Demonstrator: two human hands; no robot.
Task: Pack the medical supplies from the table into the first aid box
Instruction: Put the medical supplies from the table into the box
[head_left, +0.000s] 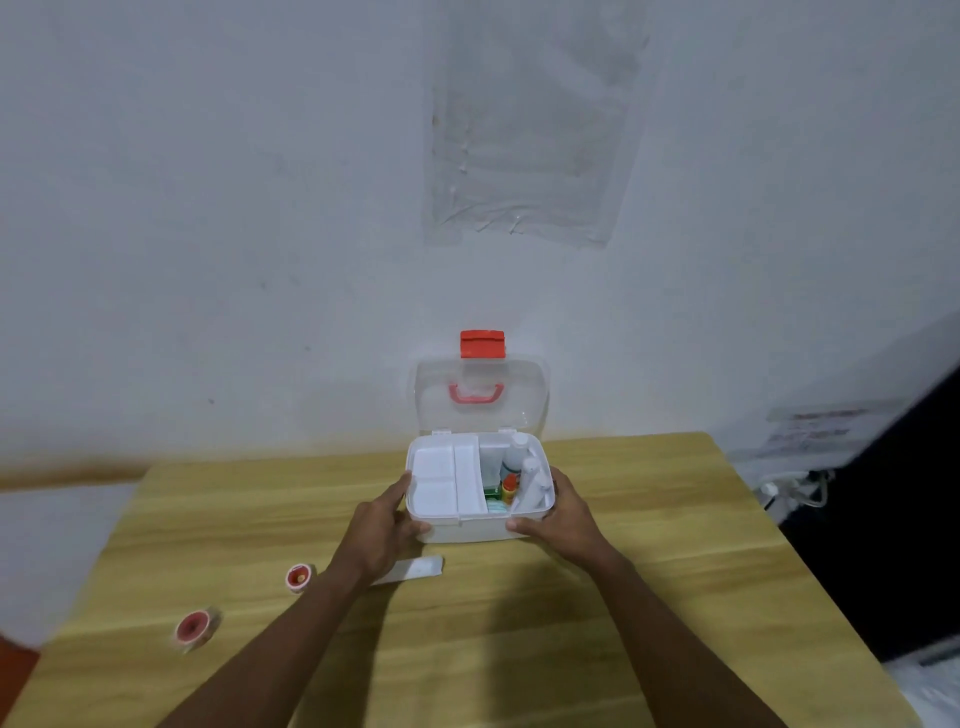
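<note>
The first aid box (475, 527) sits toward the far middle of the wooden tabletop (623, 597), close to the white wall (260, 208). Its clear lid (480, 397) stands upright behind it, with a red latch (482, 344) at the top edge and a red handle (475, 394) showing through the plastic.

The left hand (387, 525) is wrapped around the box's left side, thumb against the front wall and fingers up along the rim. The right hand (561, 514) clasps the right side the same way, thumb on the front lower corner. Both hands are curled partly closed against the box.

Inside, a white divided tray (444, 480) fills the left half. The right half holds white bottles (527, 475) standing upright, a small bottle with a red cap (509, 487), and something green (491, 492) low down that I cannot make out.

On the tabletop near the left forearm lies a flat white strip packet (415, 569). Further left a small roll of tape (300, 577) with a red core rests, and a larger one (195, 627) sits near the tabletop's left edge, well apart from the box.
</note>
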